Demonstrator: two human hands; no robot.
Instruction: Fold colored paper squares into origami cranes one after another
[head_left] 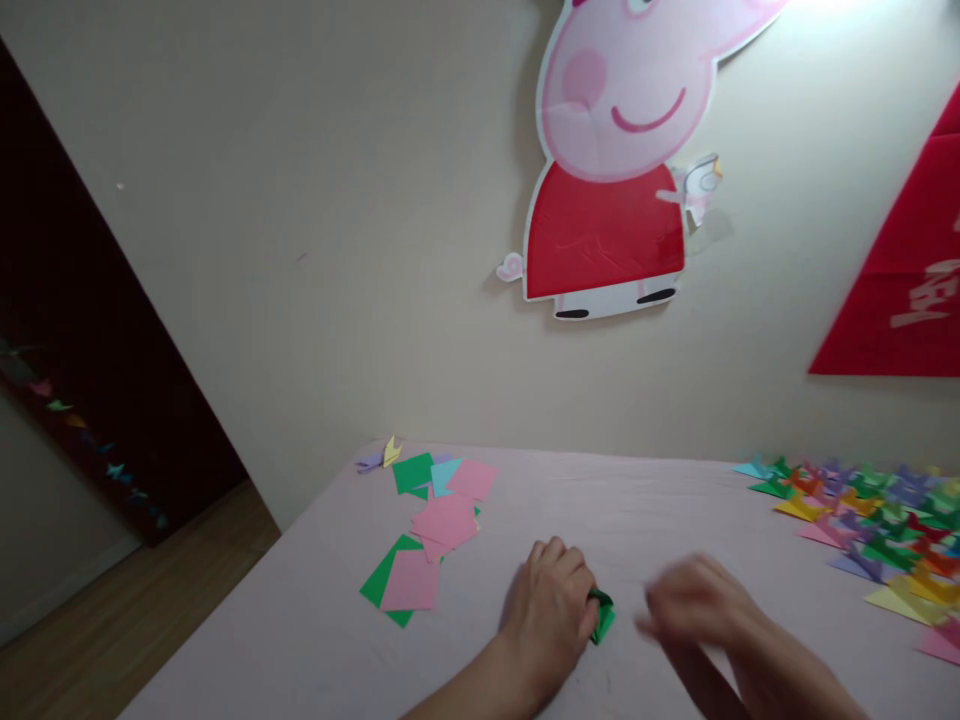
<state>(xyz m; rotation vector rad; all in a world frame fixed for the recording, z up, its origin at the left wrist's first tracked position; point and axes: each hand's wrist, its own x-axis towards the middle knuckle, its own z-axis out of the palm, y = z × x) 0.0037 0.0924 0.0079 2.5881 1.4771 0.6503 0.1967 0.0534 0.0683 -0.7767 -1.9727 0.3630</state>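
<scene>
On the pink-covered table, my left hand (551,605) has its fingers bent down around a piece of folded green paper (604,618). Only the right end of that paper shows, with creased, layered edges; the rest is hidden under the fingers and thumb. My right hand (697,602) hovers a short way to the right of it, apart from the paper. Motion smears its curled fingers, so whether anything is between them is unclear. To the left lie loose square sheets, among them a pink sheet (411,580) and a green sheet (386,582) partly beneath it.
Rows of colourful folded paper figures (892,520) cover the right side of the table (630,500). Further sheets and a yellow folded piece (391,452) lie at the far left corner. Behind stands a wall (375,250) with a pig cutout (607,230) and a red banner (900,270).
</scene>
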